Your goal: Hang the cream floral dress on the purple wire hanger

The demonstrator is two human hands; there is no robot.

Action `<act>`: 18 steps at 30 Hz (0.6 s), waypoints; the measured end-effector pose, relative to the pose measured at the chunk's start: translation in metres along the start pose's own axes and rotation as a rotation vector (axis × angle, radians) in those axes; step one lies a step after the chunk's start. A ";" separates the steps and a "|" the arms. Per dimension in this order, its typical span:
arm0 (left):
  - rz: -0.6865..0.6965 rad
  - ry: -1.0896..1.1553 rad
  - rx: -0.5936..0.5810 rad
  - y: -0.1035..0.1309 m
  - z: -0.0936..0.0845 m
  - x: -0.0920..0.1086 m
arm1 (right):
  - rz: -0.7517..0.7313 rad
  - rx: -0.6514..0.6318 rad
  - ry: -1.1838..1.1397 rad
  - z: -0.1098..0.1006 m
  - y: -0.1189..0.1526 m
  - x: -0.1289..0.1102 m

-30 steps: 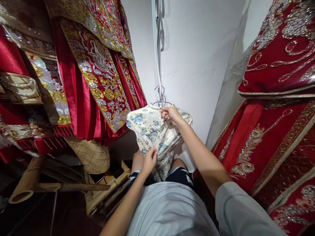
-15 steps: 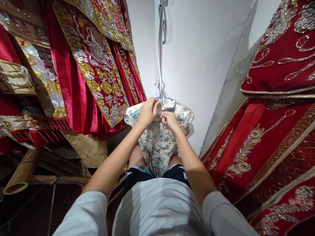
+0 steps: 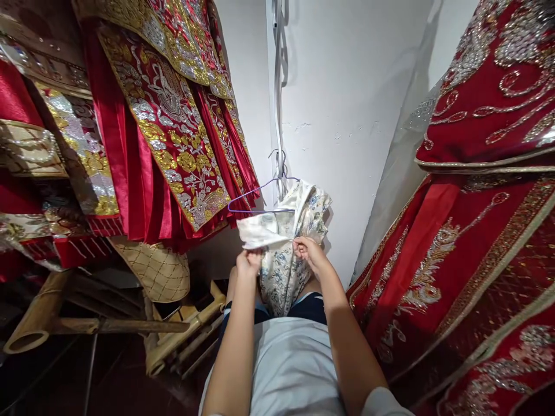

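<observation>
As we look down in the head view, the floral garment (image 3: 280, 277) hangs just ahead of our lap, its long axis running from the purple hanger (image 3: 260, 211) toward us. The hanger lies crosswise, its left arm uncovered, its right covered by the garment's shoulder. Our left hand (image 3: 249, 262), the nearer to that uncovered arm, pinches the folded-back left edge of the garment below it; our right hand (image 3: 307, 251) pinches the front near the middle.
</observation>
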State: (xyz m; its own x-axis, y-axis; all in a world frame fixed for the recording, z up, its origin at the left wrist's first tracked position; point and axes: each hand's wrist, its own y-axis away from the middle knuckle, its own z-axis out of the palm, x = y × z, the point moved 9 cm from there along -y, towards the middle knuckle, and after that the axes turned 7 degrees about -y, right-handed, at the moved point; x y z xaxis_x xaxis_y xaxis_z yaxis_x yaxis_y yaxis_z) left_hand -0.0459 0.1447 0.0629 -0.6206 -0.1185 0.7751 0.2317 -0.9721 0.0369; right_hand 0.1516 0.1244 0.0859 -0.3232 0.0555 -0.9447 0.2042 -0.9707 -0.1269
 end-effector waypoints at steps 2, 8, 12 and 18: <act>-0.058 0.023 -0.027 0.008 0.006 -0.023 | 0.034 -0.046 0.038 -0.009 0.008 -0.001; -0.034 0.112 -0.253 0.019 0.050 -0.013 | 0.133 -0.004 0.337 -0.038 0.019 0.007; 0.235 -0.136 -0.488 0.048 0.089 0.012 | -0.127 0.055 0.186 -0.022 0.009 -0.011; 0.409 -0.676 -0.708 0.083 0.109 0.019 | -0.083 -0.093 -0.003 0.015 0.016 -0.005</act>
State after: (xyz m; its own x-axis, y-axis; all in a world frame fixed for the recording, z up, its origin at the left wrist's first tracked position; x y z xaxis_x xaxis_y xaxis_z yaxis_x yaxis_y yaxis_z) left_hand 0.0432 0.0843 0.1500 0.0020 -0.5377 0.8432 -0.2952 -0.8059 -0.5132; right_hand 0.1428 0.1049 0.0929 -0.3455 0.1341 -0.9288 0.2615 -0.9368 -0.2325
